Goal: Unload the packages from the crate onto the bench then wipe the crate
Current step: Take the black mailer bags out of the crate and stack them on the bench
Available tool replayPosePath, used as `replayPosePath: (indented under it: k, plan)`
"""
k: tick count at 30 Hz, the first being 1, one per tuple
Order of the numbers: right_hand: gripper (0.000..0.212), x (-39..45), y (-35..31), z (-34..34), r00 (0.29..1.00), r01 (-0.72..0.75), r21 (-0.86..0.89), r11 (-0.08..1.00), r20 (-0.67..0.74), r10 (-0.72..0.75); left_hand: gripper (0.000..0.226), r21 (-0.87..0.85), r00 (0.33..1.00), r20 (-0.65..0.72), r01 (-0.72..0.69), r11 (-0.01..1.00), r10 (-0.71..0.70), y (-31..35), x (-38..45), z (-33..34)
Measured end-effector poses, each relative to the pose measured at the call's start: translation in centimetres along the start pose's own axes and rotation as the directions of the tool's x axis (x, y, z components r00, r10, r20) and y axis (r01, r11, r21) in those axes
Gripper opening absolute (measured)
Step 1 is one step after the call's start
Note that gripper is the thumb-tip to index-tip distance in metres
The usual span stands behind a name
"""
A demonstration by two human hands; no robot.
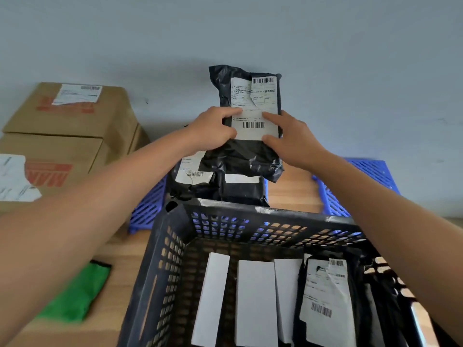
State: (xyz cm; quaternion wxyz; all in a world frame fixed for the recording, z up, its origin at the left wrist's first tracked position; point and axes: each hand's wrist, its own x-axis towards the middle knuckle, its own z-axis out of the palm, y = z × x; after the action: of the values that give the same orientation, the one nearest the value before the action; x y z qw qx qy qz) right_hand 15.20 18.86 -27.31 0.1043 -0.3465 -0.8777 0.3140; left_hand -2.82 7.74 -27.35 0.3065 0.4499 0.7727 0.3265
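Hands, left hand (213, 131) and right hand (290, 141), grip one black package (250, 156).

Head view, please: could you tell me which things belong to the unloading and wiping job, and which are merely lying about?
Job: black plastic mailer bag held by left hand and right hand; black perforated plastic crate; white cartons inside; wooden bench; green cloth.

Lying about: brown cardboard boxes; blue plastic lattice crate.
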Motion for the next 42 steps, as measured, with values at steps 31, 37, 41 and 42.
replayPosePath:
  k: [31,37,41,42]
  plan:
    - [0.072,4.1,6.7,6.5,0.836,0.208,-0.526,0.825,0.534,0.13,0.053,0.822,0.966,0.223,-0.259,0.507,0.133,-8.4,2.2,4.6]
    - [0.074,3.9,6.9,6.9,0.816,0.163,-0.481,0.861,0.556,0.156,0.052,0.83,0.942,0.335,-0.301,0.47,0.012,-8.5,2.9,5.4]
    - [0.076,3.9,6.6,7.3,0.808,0.149,-0.475,0.867,0.564,0.17,0.052,0.818,0.925,0.375,-0.3,0.49,-0.06,-8.4,3.4,5.1]
    - [0.075,3.9,6.4,7.4,0.81,0.144,-0.478,0.866,0.56,0.174,0.052,0.82,0.922,0.383,-0.308,0.482,-0.063,-8.2,3.5,5.2]
